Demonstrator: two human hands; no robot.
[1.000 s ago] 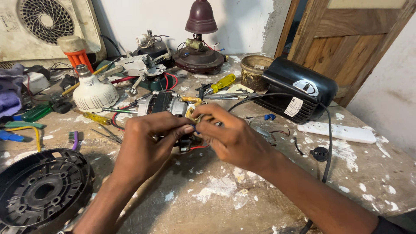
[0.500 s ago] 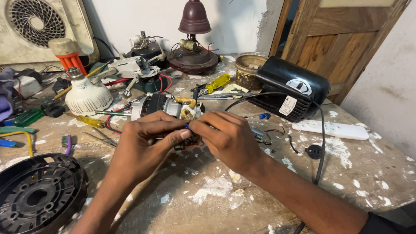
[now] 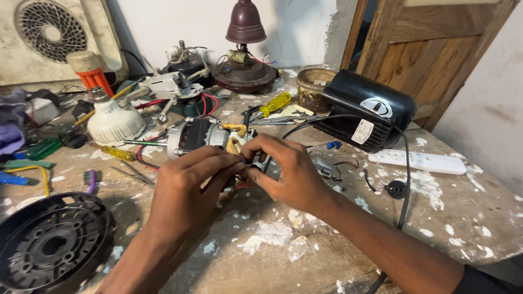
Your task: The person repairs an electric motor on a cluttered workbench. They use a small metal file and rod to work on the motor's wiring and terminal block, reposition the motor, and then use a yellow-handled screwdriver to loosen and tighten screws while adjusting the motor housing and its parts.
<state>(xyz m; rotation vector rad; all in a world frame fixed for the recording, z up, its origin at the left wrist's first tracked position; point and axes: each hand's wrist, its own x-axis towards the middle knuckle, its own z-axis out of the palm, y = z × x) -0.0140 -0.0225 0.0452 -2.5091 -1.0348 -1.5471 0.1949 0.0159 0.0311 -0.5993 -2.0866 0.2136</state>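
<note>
Both the left hand and right hand pinch together on a small dark wired part near the grey metal electric motor, mid-fitting; steady fingertip alignment comes next.

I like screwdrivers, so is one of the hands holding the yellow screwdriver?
No, the yellow-handled screwdriver lies on the paint-spattered wooden table, beyond the left hand and right hand.

Bare forearms; dark sleeve edge at right.
</note>
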